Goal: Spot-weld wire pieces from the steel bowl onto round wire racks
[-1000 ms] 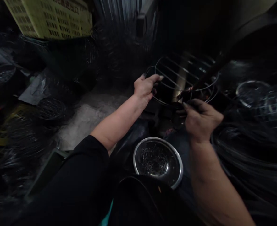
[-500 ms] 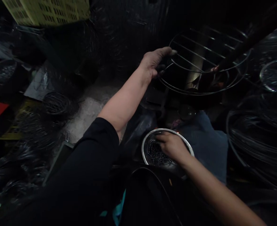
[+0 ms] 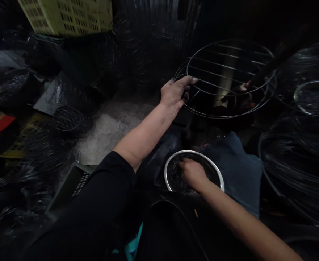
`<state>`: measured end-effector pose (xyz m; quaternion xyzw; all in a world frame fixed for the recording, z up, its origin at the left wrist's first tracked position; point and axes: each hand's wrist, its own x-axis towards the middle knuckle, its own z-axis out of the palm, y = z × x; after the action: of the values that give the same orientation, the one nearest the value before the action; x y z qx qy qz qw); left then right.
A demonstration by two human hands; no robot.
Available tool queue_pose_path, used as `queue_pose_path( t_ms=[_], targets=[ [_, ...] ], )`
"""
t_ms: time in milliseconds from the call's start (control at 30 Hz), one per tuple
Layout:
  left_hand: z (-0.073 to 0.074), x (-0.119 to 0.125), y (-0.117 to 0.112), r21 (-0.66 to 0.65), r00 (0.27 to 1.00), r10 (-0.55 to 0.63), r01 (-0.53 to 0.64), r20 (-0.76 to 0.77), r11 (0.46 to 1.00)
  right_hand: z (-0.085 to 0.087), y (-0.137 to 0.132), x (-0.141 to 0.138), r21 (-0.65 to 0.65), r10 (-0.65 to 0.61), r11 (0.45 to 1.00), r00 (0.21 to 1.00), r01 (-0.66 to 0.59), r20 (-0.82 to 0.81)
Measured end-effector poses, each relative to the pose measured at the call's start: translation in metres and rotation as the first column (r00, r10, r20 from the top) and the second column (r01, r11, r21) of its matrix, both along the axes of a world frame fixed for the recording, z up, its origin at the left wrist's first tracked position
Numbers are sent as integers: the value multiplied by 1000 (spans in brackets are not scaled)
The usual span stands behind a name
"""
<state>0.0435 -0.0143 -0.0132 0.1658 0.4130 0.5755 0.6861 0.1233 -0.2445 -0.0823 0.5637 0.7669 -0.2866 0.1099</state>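
Note:
My left hand (image 3: 175, 95) grips the near left rim of a round wire rack (image 3: 231, 40), which has parallel crossbars and a double ring at its edge. My right hand (image 3: 193, 174) reaches down into a steel bowl (image 3: 192, 152) and touches a tangle of small wire pieces (image 3: 177, 177) lying in it. My fingers hide part of the bowl's inside. A dark rod (image 3: 265, 70) lies across the rack's right side, and its far end is lost in shadow.
Stacks of coiled wire rings (image 3: 292, 170) fill the right side, and dark wire baskets (image 3: 68, 119) sit on the concrete floor (image 3: 107, 134) at left. A yellow plastic crate (image 3: 64, 16) stands at the back. A blue cloth (image 3: 238, 170) lies right of the bowl.
My right hand has gone from the rack down into the bowl. My left hand stays on the rack's rim. The rack sits higher in view than a second ago.

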Motion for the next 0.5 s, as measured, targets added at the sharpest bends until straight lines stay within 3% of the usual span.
queue_pose_path(
  t_ms=[100, 133, 200, 267, 333, 367, 400, 433, 500],
  targets=[
    [5, -3, -11, -8, 1000, -11, 10, -22, 1000, 7, -6, 32, -36, -286, 958, 937, 285, -199],
    [8, -3, -15, -9, 999, -7, 7, -33, 1000, 10, -9, 45, -93, -417, 907, 852, 410, -317],
    [13, -3, -21, -2, 998, -10, 10, -57, 1000, 18, -15, 68, -238, -636, 752, 583, 614, -505],
    [18, 0, -26, 12, 997, -17, 18, -72, 1000, 30, -13, 86, -312, -725, 615, 364, 724, -585],
    [20, 4, -31, 21, 997, -9, 11, -78, 1000, 45, -4, 95, -299, -723, 546, 260, 783, -640],
    [20, 6, -32, 21, 997, -4, 6, -80, 1000, 53, 2, 96, -269, -695, 558, 266, 785, -667],
    [20, 7, -34, 21, 997, -1, 3, -81, 1000, 60, 8, 94, -231, -655, 609, 317, 758, -686],
    [20, 9, -34, 22, 997, 1, 1, -81, 1000, 66, 13, 90, -194, -601, 696, 413, 691, -685],
    [20, 9, -36, 24, 997, 0, 1, -78, 1000, 71, 15, 74, -173, -449, 883, 682, 435, -577]
  ],
)
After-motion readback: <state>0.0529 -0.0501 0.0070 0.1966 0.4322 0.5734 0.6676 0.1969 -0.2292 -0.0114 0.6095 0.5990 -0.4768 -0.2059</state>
